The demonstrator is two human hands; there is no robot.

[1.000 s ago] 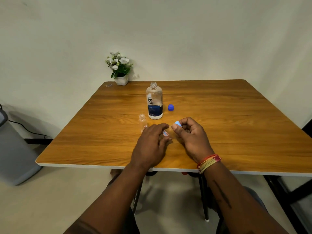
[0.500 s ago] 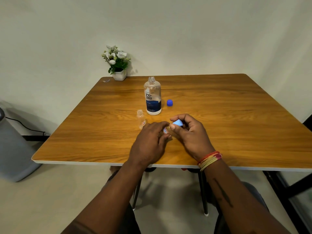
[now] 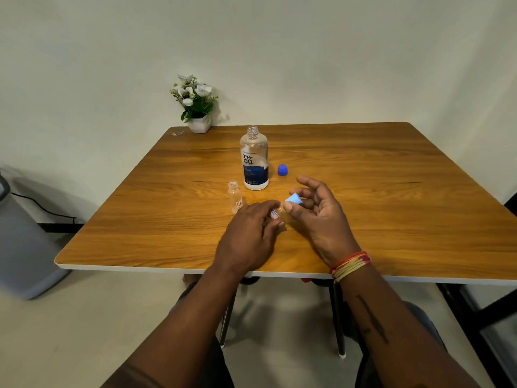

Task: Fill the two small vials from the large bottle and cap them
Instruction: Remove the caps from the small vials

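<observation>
The large clear bottle [image 3: 254, 159] with a blue and white label stands uncapped mid-table. Its dark blue cap [image 3: 282, 170] lies just right of it. One small clear vial [image 3: 234, 196] stands open to the bottle's front left. My left hand [image 3: 249, 236] grips a second small vial [image 3: 277, 213], tilted, near the table's middle. My right hand [image 3: 319, 212] pinches a light blue cap [image 3: 293, 198] between thumb and finger, just above and right of that vial's mouth, other fingers spread.
A small white pot of white flowers [image 3: 197, 107] stands at the wooden table's [image 3: 391, 205] far left corner. A grey bin [image 3: 19, 242] sits on the floor at the left. A dark frame [image 3: 481, 309] shows at the lower right.
My right hand has lifted the light blue cap away from the vial and its fingers have spread. The view has shifted slightly.
</observation>
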